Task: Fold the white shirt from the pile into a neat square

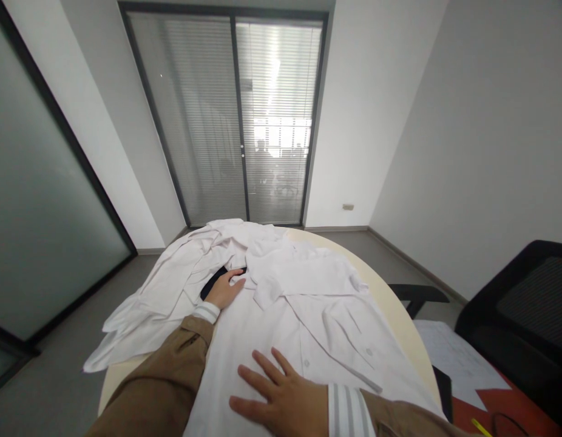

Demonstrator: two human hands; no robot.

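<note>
A white button-up shirt (263, 331) lies spread over the round table, one sleeve (317, 274) laid across its upper part. My right hand (281, 394) rests on the lower part of the shirt, palm down, fingers spread. Farther off, my left hand (226, 288) lies at the shirt's left edge with its fingers apart, touching the fabric near the shoulder. Beneath and beside that hand shows a dark flat thing (213, 283), partly covered, its kind unclear. More white garments (172, 279) lie rumpled along the table's left and far side.
The cream table's rim (399, 315) shows on the right. A black mesh chair (527, 303) stands there, with papers (458, 352), a red surface (513, 413) and a yellow pen-like thing (481, 428) near it. Glass panels with blinds (235, 121) stand behind.
</note>
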